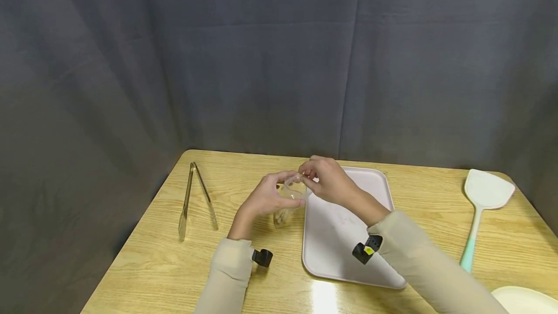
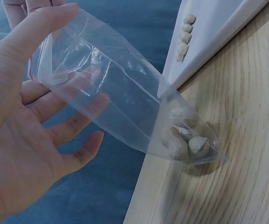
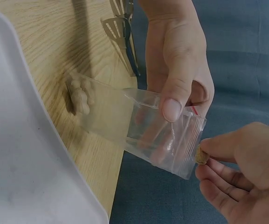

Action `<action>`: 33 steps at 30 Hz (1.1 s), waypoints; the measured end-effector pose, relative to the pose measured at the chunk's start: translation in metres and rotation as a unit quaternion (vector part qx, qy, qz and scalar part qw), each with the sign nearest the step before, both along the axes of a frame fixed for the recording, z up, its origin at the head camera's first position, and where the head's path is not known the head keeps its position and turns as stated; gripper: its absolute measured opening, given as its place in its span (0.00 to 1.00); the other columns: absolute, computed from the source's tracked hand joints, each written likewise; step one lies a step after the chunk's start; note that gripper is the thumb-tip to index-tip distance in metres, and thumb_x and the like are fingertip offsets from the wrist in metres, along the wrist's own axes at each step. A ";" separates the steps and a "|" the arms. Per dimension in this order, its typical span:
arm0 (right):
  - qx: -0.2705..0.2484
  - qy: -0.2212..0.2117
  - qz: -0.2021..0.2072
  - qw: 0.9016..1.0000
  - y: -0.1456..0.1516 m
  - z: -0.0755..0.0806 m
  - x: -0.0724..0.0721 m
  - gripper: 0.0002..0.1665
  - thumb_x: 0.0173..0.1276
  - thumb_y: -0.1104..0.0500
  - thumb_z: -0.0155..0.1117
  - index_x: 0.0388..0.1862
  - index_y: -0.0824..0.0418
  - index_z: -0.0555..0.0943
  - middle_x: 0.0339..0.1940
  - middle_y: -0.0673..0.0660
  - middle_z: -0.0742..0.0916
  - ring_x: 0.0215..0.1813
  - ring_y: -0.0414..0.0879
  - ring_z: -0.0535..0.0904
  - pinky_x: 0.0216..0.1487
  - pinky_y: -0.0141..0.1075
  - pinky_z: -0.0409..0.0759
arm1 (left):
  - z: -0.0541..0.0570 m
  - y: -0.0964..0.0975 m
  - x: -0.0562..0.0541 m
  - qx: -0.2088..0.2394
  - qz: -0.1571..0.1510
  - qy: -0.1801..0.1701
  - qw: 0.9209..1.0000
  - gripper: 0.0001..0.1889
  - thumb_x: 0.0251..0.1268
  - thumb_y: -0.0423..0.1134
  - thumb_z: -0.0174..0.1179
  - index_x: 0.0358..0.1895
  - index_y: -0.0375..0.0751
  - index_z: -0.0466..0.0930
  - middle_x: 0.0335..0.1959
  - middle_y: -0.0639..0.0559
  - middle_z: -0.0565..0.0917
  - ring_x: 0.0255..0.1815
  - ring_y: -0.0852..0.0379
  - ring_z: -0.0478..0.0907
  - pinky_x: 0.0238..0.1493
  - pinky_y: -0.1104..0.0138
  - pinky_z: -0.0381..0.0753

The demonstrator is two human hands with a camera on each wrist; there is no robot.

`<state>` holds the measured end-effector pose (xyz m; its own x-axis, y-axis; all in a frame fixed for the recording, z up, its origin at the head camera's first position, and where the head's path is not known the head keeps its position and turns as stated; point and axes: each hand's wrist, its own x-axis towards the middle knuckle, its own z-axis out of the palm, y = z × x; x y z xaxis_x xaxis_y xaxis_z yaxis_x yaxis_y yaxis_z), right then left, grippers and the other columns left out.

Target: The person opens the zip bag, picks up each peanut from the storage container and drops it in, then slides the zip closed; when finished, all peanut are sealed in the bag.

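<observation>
A clear zip bag (image 3: 143,126) with several peanuts (image 2: 185,137) at its bottom hangs from my left hand (image 1: 268,195). The left thumb lies on one side of the bag near its mouth, the fingers behind it. Between thumb and fingertips, my right hand (image 1: 329,180) pinches a single peanut (image 3: 201,155) right at the bag's zip edge. The bag's lower end is over the wooden table, just left of a pale tray (image 1: 335,241). In the left wrist view, several more peanuts (image 2: 184,37) lie in a row on the tray.
Metal tongs (image 1: 187,202) lie spread on the left of the table. On the right lies a white spatula (image 1: 488,190) with a mint handle. Part of a pale plate (image 1: 527,299) shows at the bottom right. Grey curtains (image 1: 261,62) hang behind the table.
</observation>
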<state>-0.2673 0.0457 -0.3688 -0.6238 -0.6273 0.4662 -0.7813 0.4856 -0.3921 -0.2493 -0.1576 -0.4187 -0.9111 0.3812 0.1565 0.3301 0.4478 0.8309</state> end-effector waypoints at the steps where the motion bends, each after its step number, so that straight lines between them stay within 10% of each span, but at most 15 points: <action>1: -0.001 0.002 0.002 1.000 0.000 0.000 0.000 0.06 0.61 0.70 0.71 0.38 0.65 0.87 0.29 0.52 0.84 0.31 0.44 0.79 0.34 0.37 0.79 | 0.000 0.000 0.000 -0.002 0.002 0.000 1.000 0.37 0.53 0.44 0.76 0.68 0.44 0.74 0.61 0.52 0.80 0.62 0.51 0.72 0.60 0.49 0.72; 33: -0.012 -0.004 -0.008 1.000 0.001 0.002 0.000 0.06 0.60 0.69 0.72 0.37 0.67 0.87 0.30 0.54 0.84 0.32 0.45 0.80 0.35 0.38 0.80 | -0.002 0.000 -0.003 -0.007 -0.003 0.008 1.000 0.39 0.52 0.47 0.77 0.68 0.41 0.73 0.61 0.48 0.80 0.62 0.52 0.73 0.60 0.50 0.72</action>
